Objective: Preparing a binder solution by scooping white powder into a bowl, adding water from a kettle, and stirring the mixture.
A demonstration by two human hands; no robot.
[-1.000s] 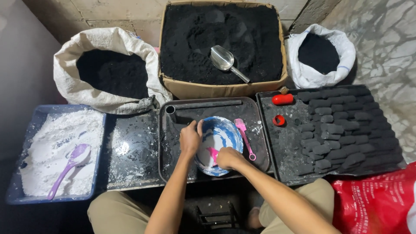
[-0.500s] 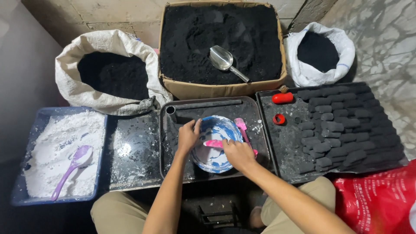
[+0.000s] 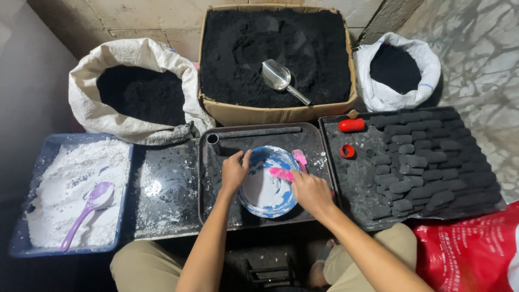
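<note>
Hands: both over the middle tray; left hand [image 3: 233, 173] grips the near-left rim of the blue bowl, fingers curled shut on it; right hand [image 3: 310, 192] is closed around a pink tool whose tip lies inside the bowl.
Cardboard box [image 3: 281, 113]: largest thing, at the back centre, full of black powder, with a metal scoop [image 3: 278, 77] lying on top.
Big sack [image 3: 138, 81]: white, back left, open, black powder inside.
Right tray [image 3: 357, 178]: black, carrying rows of dark pressed blocks [image 3: 416, 162], a red cylinder [image 3: 352, 125] and a small red ring [image 3: 347, 151].
Blue tub [image 3: 21, 238]: far left, holding white powder and a lilac scoop [image 3: 89, 208].
Small sack [image 3: 397, 70]: white, back right, black powder inside.
Middle tray [image 3: 216, 216]: black, dusted white, bearing the bowl.
Blue bowl [image 3: 265, 189]: smeared white inside, between the hands.
Pink tool [image 3: 281, 173]: across the bowl's right rim.
Second pink tool [image 3: 299, 159]: just beside the bowl's far-right edge.
</note>
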